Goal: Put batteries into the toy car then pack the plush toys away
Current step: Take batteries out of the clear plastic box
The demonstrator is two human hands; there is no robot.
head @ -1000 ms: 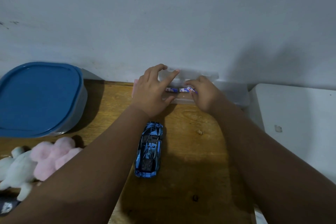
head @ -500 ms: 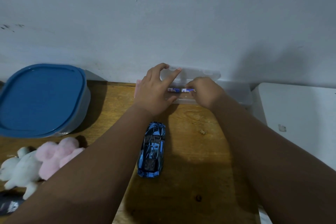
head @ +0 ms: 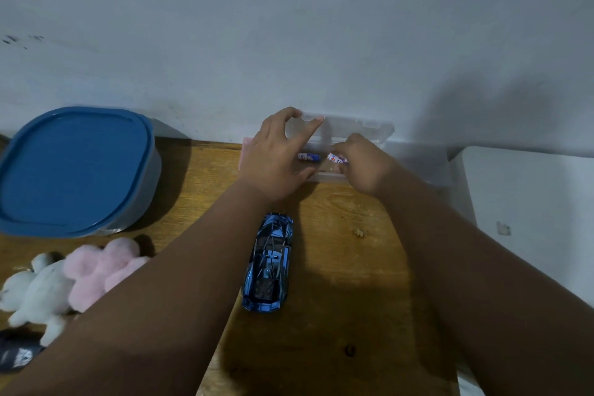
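A person's left hand [head: 276, 159] steadies a clear plastic case [head: 356, 130] at the far edge of a wooden table [head: 340, 270], against a pale wall [head: 289, 42]. The fingers are spread, the forefinger stretched along the raised lid and the thumb pressed to the case's near rim. The right hand [head: 363, 165] reaches into the case, its fingers curled together and pinching the right battery [head: 336, 158]. The left battery [head: 308, 156] lies loose in the case just beside it, between the two hands. Both cells wear blue-and-white wrappers with red marks; the lettering is too blurred to read.

A glossy blue toy car [head: 270, 267] sits on the table near the person, between the forearms, one end pointing toward the case and well apart from the batteries. At the near left, a pink plush toy [head: 99, 267] lies touching a white plush toy [head: 35, 291], both partly behind the left forearm. Beyond them, at the far left, stands a tub [head: 74, 170] closed with a blue lid. A dark object [head: 16, 355] with a pale printed patch, unreadable, shows at the near left corner. A white surface [head: 530, 202] adjoins the table on the right.
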